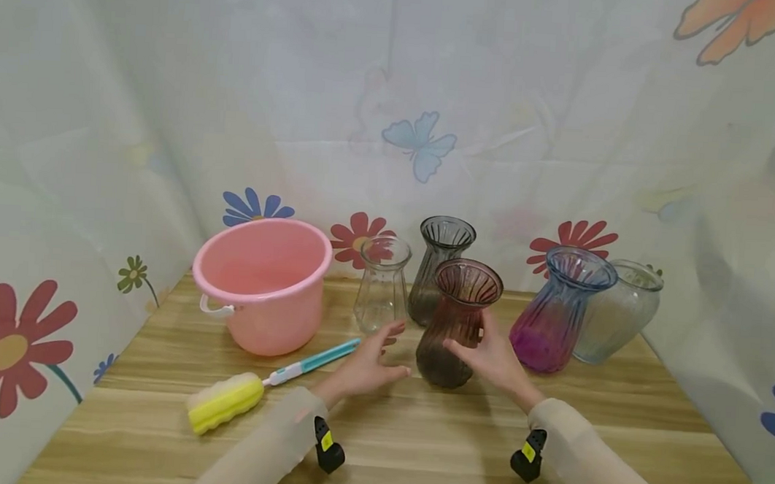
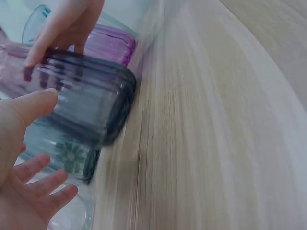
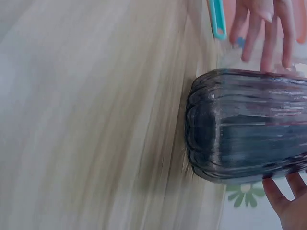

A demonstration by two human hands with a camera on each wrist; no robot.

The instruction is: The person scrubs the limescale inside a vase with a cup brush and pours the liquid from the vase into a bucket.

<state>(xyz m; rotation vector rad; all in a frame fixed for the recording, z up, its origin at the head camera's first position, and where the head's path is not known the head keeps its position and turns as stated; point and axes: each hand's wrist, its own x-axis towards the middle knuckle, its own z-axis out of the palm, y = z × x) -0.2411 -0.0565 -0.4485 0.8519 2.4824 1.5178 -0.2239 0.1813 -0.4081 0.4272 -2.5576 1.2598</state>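
A ribbed glass vase point(image 1: 448, 347), reddish at the rim and dark grey toward the base, stands slightly tilted near the middle of the table. My right hand point(image 1: 496, 357) grips its right side, thumb in front and fingers behind; they show through the glass in the left wrist view. Whether the base point(image 3: 201, 124) touches the table, I cannot tell. To the vase's left, my left hand point(image 1: 371, 365) has its fingers spread and holds nothing. In the left wrist view, its thumb point(image 2: 36, 105) appears in front of the vase.
Behind my hands stand a clear vase point(image 1: 381, 293) and a grey vase point(image 1: 435, 274). At the right are a blue-purple vase point(image 1: 557, 317) and a clear jar-shaped vase point(image 1: 620, 313). A pink bucket point(image 1: 278, 317) and a yellow sponge brush point(image 1: 228, 402) occupy the left, near a floral curtain point(image 1: 304, 84).
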